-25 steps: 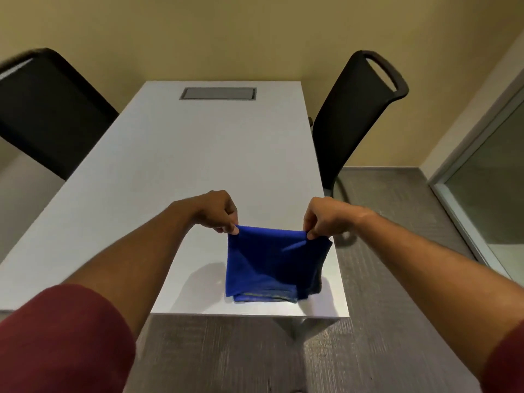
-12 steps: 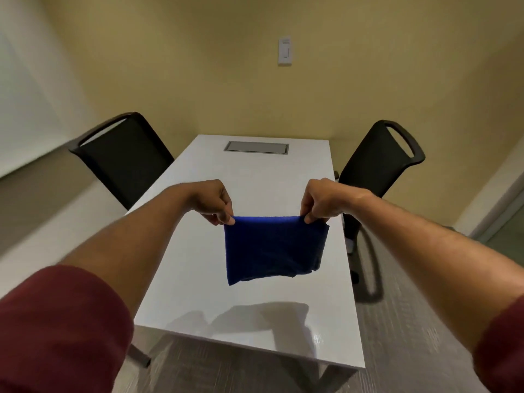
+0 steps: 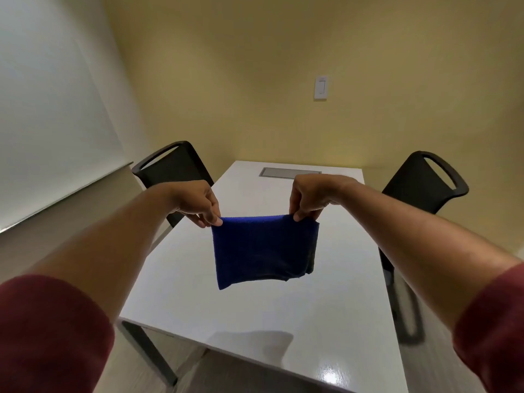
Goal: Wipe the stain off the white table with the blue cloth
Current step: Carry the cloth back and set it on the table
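Note:
A folded blue cloth (image 3: 262, 251) hangs in the air above the white table (image 3: 326, 321), stretched by its top edge between both hands. My left hand (image 3: 197, 204) pinches the cloth's upper left corner. My right hand (image 3: 310, 198) pinches the upper right corner. The cloth's lower edge hangs free, well above the tabletop, and its shadow falls near the table's front edge. I cannot make out any stain on the visible tabletop.
Two black chairs flank the table, one on the left (image 3: 173, 165) and one on the right (image 3: 422, 180). A grey cable hatch (image 3: 289, 173) is set into the table's far end. A light switch (image 3: 321, 87) is on the back wall.
Both hands have lifted the cloth off the table's front edge and raised it into the air. The view has tilted upward, showing more of the wall.

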A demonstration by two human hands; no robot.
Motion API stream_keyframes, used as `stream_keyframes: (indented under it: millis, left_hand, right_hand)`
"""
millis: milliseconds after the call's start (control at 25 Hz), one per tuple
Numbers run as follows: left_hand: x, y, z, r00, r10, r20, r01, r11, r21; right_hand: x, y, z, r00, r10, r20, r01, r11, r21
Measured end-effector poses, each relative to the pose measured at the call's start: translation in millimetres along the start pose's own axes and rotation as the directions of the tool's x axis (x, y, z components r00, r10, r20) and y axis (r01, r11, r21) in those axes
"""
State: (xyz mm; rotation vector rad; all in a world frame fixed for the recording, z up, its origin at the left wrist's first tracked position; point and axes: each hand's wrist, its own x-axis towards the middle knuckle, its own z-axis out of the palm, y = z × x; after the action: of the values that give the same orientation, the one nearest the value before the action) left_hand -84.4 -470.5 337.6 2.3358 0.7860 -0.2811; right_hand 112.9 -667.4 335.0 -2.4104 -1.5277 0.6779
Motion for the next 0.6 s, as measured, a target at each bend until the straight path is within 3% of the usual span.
stream_keyframes:
  millis: [600]
  left_hand:
    - [-10,-161,-112,1.0,0.019,-0.022,-0.018,0.999,0.028]
  right_hand:
    - [102,-166,37,0.997,0.077,-0.01,-0.076,0.994,0.083]
